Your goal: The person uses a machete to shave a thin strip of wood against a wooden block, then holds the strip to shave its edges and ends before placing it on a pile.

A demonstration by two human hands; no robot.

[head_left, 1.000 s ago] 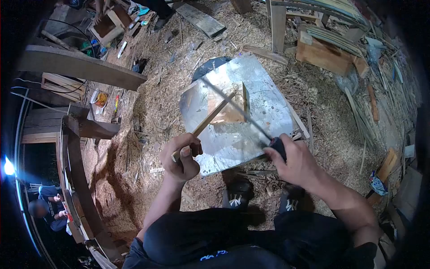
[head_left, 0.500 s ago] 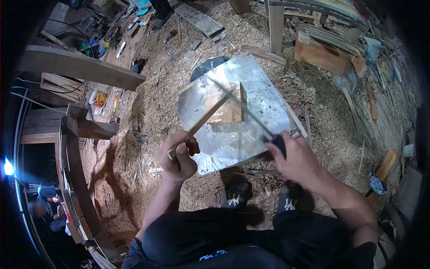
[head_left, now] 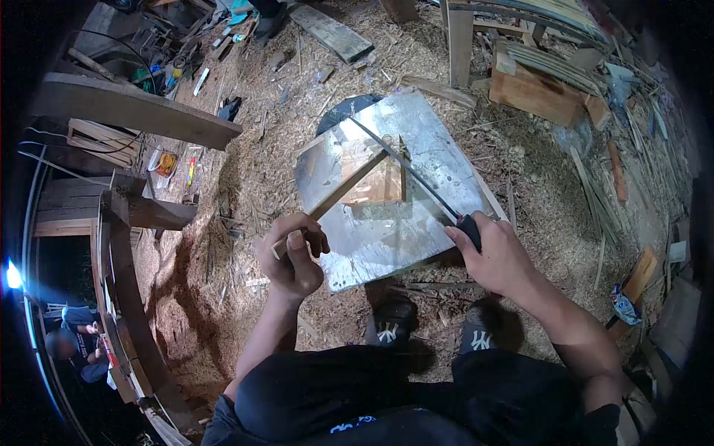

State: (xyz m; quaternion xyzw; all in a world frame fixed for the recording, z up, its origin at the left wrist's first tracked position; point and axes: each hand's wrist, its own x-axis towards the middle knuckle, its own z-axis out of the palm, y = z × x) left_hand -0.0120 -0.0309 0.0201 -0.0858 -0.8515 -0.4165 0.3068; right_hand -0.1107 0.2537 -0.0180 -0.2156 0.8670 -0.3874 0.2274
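Observation:
My left hand (head_left: 295, 259) is closed around the lower end of a wooden stick (head_left: 346, 187). The stick slants up and to the right over a flat wooden block (head_left: 381, 189). In my right hand (head_left: 502, 256) is the black handle of a long, thin metal file (head_left: 424, 185), its tip pointing up and to the left. The file crosses the stick's far end above the block, apparently touching it. Under the block lies a scuffed, silvery board (head_left: 439, 141), tilted in the view.
Sawdust and wood scraps cover the ground (head_left: 282, 134). A dark wooden beam (head_left: 141, 111) juts in from the left. A wooden box-like piece (head_left: 532, 89) stands at upper right. Another person (head_left: 78, 346) sits at lower left. My shoes (head_left: 392, 320) are below the board.
The file has shifted slightly and shows sharp instead of blurred. My right hand has moved a little to the right and down; the stick's far end has moved slightly right.

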